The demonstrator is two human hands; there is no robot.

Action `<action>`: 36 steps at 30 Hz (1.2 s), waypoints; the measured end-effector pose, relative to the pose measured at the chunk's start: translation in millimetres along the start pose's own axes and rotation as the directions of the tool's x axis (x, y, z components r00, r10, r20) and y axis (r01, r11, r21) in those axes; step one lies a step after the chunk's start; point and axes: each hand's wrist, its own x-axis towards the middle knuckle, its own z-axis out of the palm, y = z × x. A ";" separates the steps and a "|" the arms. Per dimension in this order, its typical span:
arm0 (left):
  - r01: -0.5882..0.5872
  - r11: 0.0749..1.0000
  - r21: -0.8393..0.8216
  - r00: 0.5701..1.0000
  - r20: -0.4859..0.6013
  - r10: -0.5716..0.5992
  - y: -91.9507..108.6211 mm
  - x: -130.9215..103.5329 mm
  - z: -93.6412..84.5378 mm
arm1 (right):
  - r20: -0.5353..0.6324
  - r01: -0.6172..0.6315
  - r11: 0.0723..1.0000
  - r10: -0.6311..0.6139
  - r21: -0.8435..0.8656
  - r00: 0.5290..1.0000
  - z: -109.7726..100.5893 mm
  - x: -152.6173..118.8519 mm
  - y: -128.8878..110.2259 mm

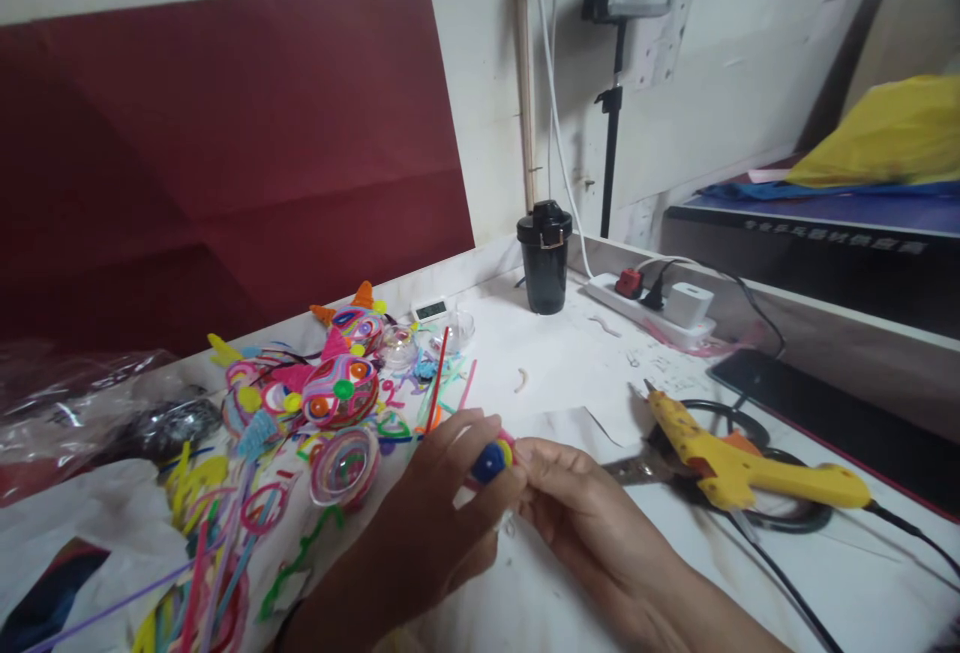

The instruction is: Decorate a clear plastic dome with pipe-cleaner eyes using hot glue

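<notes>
In front of me, a small coil of blue, yellow and pink pipe cleaner (491,462) sits between my two hands. My left hand (439,508) is closed around its left side, fingers curled over the top. My right hand (577,503) pinches its pink edge between thumb and forefinger; the other fingers are partly hidden. Left of my hands lie a decorated pipe-cleaner mask or face (341,390) with orange eyes and a green nose, a roll of clear tape (345,468), and loose pipe cleaners (300,558).
To the right, a yellow hot glue gun (750,468) rests on black-handled scissors (652,463), its cord trailing right. Behind stand a black bottle (545,263) and a power strip (652,311). A black phone-like slab (832,423) lies along the right side. Plastic bags (75,408) crowd the left.
</notes>
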 end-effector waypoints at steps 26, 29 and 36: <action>0.072 0.981 -0.183 0.995 -0.056 -0.083 -1.7 -6.9 8.3 | 0.014 0.039 0.998 -0.039 -0.055 0.999 0.2 5.6 -1.1; 0.084 0.978 -0.190 0.994 -0.052 -0.095 -1.0 -7.6 8.4 | 0.019 0.049 0.996 -0.048 -0.068 0.999 1.6 5.5 -1.7; 0.144 0.961 -0.234 0.988 -0.020 -0.153 0.5 -1.7 5.0 | -0.010 0.036 0.996 -0.037 -0.076 0.999 1.2 5.4 -1.7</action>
